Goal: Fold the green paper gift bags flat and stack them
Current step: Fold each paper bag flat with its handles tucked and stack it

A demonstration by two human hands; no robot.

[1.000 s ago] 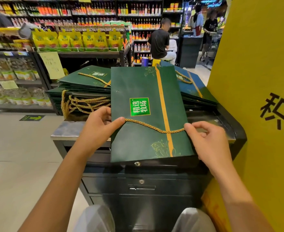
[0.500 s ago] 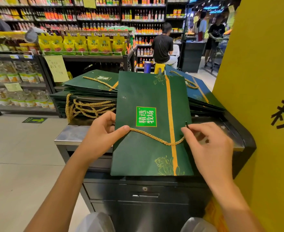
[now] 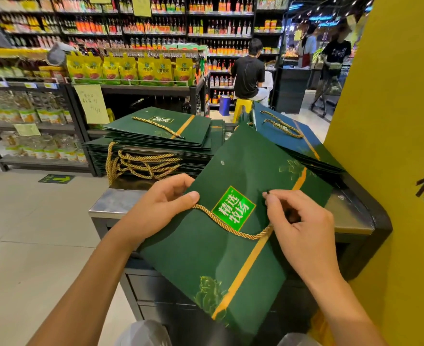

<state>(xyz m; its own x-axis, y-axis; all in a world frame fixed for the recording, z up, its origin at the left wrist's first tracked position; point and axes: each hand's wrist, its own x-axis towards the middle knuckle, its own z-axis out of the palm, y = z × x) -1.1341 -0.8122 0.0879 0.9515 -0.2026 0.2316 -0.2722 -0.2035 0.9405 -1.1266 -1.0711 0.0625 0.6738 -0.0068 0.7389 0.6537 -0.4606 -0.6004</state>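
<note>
A flat green paper gift bag (image 3: 206, 255) with a gold stripe, a green label and a gold rope handle (image 3: 230, 227) lies tilted over the front of a dark metal cabinet (image 3: 111, 203). My left hand (image 3: 161, 208) grips the bag's left edge, thumb on top by the rope's end. My right hand (image 3: 298, 228) pinches the rope's other end against the bag's face. Behind it, a tall stack of flat green bags (image 3: 161, 131) sits at the back left. A second stack of flat bags (image 3: 293, 138) sits at the back right.
A yellow pillar (image 3: 393, 146) stands close on the right. Store shelves (image 3: 31, 108) with packaged goods fill the left and back. A person in black (image 3: 248, 71) sits on a yellow stool behind the stacks. Tiled floor (image 3: 31, 245) lies open to the left.
The bag has turned clockwise and now lies diagonally, its near end sliding toward me over the cabinet front. My right hand moved inward onto the bag's face at the rope end.
</note>
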